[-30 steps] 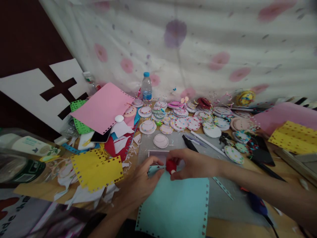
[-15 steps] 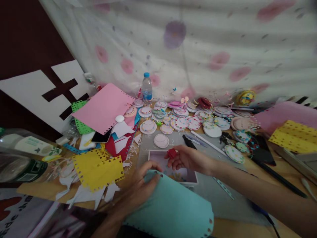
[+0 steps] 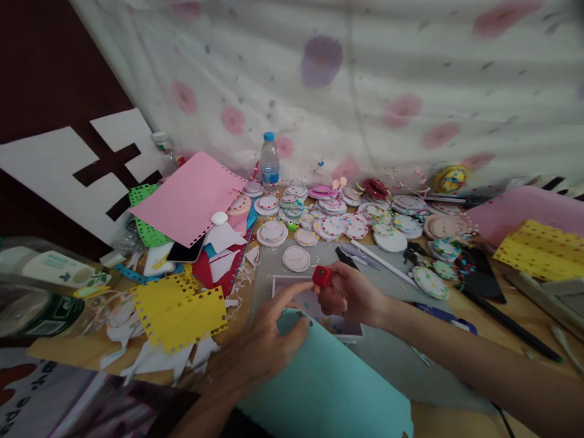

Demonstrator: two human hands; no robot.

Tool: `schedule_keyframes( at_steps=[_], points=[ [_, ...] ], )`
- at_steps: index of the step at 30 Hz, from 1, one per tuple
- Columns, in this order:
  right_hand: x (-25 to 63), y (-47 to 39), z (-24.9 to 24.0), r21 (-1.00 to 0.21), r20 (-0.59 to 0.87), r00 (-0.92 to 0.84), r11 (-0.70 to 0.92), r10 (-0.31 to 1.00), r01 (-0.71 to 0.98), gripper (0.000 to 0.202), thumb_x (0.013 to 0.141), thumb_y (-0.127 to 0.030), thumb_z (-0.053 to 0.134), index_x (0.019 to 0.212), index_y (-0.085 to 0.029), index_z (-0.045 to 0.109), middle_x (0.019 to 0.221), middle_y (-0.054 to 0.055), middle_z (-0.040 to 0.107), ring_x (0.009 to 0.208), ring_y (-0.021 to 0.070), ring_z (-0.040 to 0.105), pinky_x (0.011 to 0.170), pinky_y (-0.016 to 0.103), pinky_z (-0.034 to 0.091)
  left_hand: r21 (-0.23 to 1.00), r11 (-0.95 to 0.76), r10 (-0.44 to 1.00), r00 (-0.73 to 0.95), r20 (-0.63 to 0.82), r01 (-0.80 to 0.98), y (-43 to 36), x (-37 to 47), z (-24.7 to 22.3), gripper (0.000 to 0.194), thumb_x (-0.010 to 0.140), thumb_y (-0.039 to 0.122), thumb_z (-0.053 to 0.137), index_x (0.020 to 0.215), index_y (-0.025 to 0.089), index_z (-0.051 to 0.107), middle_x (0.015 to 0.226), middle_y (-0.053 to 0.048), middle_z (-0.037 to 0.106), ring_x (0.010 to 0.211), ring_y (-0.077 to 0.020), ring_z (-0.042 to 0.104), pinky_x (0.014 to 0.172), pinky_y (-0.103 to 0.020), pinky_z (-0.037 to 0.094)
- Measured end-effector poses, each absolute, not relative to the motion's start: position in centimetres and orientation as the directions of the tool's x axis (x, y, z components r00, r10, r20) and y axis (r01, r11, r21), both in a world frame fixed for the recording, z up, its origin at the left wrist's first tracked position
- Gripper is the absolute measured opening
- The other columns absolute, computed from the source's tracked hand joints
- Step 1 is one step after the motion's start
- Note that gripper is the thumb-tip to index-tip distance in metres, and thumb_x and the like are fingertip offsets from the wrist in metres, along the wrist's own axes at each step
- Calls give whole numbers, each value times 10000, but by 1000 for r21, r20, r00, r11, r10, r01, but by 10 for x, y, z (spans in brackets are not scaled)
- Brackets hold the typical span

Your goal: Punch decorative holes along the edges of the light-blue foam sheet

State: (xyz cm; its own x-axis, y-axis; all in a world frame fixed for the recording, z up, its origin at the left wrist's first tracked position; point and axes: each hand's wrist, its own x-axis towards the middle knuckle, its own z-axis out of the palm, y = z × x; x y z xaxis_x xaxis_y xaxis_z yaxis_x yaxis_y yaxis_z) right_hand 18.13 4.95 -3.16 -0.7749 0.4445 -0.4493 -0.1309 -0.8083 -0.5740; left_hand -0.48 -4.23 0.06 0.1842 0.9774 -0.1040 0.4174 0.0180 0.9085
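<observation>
Between the thumb and fingers of my right hand is a small red craft punch, held over a shallow white-rimmed tray. My left hand pinches the top corner of a teal paper sheet, its thumb in front. The left index finger stretches out to the punch and appears to touch it. Small heart-shaped holes show in the paper near that thumb. Tiny coloured bits lie in the tray, which the hands and the paper partly cover.
Layered round paper pieces crowd the back of the table beside a water bottle. Punched yellow paper and white scraps lie left. On the grey mat are a white stick and a blue tool.
The red punch has turned in my right hand and moved slightly right and up. My left hand and the teal paper have shifted right, and the left index finger has straightened towards the punch.
</observation>
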Motion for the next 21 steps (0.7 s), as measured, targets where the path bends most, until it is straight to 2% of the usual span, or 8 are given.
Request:
schedule_keyframes(
  at_steps=[2,4,10,13,16,19,21],
  points=[
    [180,48,-29,-572,-437,-799,-813,413,-107,374,750,-400,365,584,-142,580,337,-53,280,346,85,176,449,235,223,902,3,980,177,-88,431,-42,-2,1,490,818,199,544,1292,320,512,1069,-39,650,984,-214,601,936,-363,448],
    [178,48,-27,-575,-422,-815,-812,397,-98,392,736,-417,356,536,-147,557,334,-68,212,351,82,137,443,234,203,900,-19,981,184,-68,435,-42,0,2,494,816,204,551,1293,328,513,1049,-39,652,962,-215,606,931,-368,456],
    [176,48,-29,-597,-395,-841,-799,369,-71,428,736,-469,322,457,-178,464,329,-79,173,345,77,136,441,236,220,911,-51,977,212,-40,409,-41,2,7,461,816,213,546,1264,324,537,1030,-36,669,940,-218,620,892,-352,479],
    [176,48,-28,-641,-382,-838,-765,390,-64,441,750,-478,308,485,-171,480,332,-80,179,341,72,129,438,241,203,913,-29,979,197,-57,407,-40,2,10,405,820,216,540,1213,311,563,1001,-24,677,923,-208,628,873,-335,478],
    [177,47,-22,-684,-375,-812,-725,447,-83,433,781,-450,328,544,-147,528,369,-55,280,355,68,164,454,247,205,920,15,987,140,-75,392,-39,1,11,287,817,215,532,1091,250,606,991,-33,684,924,-204,631,852,-320,477],
    [179,44,-15,-721,-344,-774,-678,531,-145,367,802,-433,384,666,-145,567,519,-7,462,427,85,306,486,250,245,920,30,996,68,-61,391,-41,-3,9,214,820,225,525,1014,216,614,1038,-45,674,966,-204,620,864,-321,466],
    [181,39,-11,-742,-324,-755,-648,570,-170,320,812,-433,442,733,-152,573,613,11,516,514,107,401,516,249,287,913,22,998,43,-43,408,-44,-8,7,206,824,230,523,1009,214,612,1059,-44,663,993,-203,607,877,-327,458]
  ],
)
